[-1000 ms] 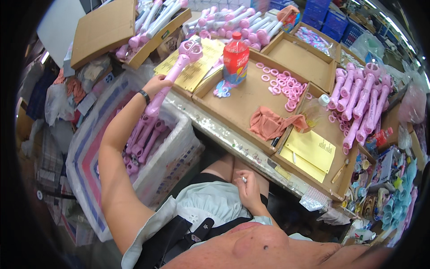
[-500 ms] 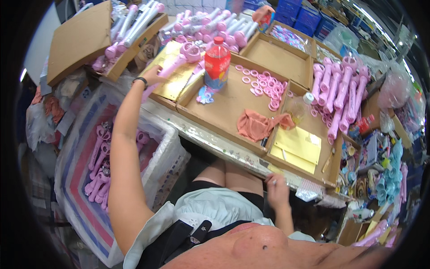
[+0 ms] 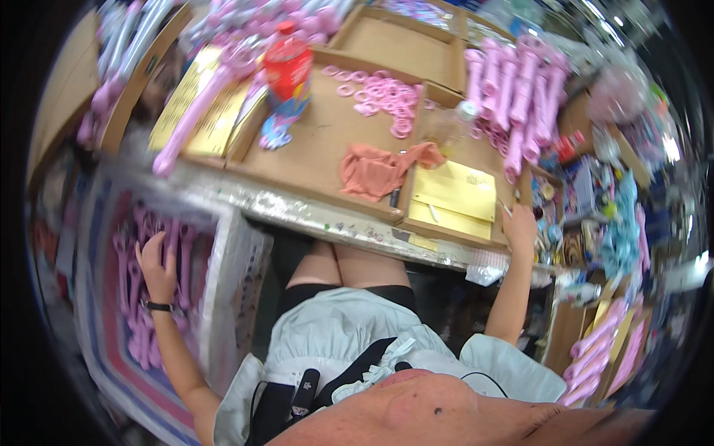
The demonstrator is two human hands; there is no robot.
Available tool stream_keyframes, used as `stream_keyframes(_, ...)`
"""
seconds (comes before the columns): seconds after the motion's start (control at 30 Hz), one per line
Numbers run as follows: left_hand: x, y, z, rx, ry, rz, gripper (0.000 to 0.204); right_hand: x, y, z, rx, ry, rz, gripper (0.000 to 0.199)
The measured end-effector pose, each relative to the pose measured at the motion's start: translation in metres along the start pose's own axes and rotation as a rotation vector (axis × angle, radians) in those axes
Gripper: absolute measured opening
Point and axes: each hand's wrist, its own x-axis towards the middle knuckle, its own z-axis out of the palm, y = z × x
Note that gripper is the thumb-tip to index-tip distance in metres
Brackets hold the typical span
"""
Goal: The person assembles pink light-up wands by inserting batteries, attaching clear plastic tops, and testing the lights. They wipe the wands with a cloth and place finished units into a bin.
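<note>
cluttered workbench [image 3: 312,212] with cardboard trays [image 3: 327,141]; bright light at upper right.

1. Left hand [image 3: 155,262]: fingertips blurred among the pink wands [image 3: 141,297] in the sack [image 3: 223,297]; cannot tell whether it grips one.
2. Right hand [image 3: 519,223]: fingers hidden at the tray [image 3: 446,223] corner; grasp unclear.
3. Bottle [image 3: 287,65]: cap smeared by blur near the top edge.
4. Wand stacks [image 3: 513,97]: upper ends cut off at the rim.
5. Clutter [image 3: 595,208] at right: too blurred to identify.
6. Rings [image 3: 383,93]: too small to count.
</note>
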Motion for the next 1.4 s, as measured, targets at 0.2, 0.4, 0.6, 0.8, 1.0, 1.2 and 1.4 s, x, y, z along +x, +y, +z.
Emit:
stream_keyframes(0.2, -0.140, -0.087, -0.029, -0.192, -0.283, -0.545, 0.037, -0.014, -0.160, -0.055, 0.561, 0.227, -0.406, 0.018)
stream_keyframes(0.4, -0.220, -0.166, -0.006, -0.209, -0.650, -0.778, 0.045, -0.148, -0.385, -0.087, 1.039, -0.071, -1.501, 0.020)
stream_keyframes(0.6, -0.261, -0.207, 0.036, 0.025, -1.038, -0.841, 0.051, -0.214, -0.505, -0.098, 1.050, -0.120, -1.883, 0.020)
stream_keyframes(0.8, -0.302, -0.247, 0.062, -0.013, -0.883, -1.289, 0.046, -0.223, -0.526, -0.073, 0.832, -0.185, -1.680, 0.028)
stream_keyframes(1.0, -0.333, -0.271, 0.100, 0.171, -0.856, -1.473, 0.045, -0.225, -0.533, -0.078, 0.706, -0.233, -1.650, 0.019)
stream_keyframes(1.2, -0.339, -0.301, 0.145, 0.211, -0.788, -1.504, 0.056, -0.225, -0.538, -0.080, 0.636, -0.256, -1.656, 0.016)
stream_keyframes(1.4, -0.356, -0.277, 0.140, 0.172, -0.678, -1.271, 0.056, -0.224, -0.538, -0.080, 0.603, -0.278, -1.683, 0.013)
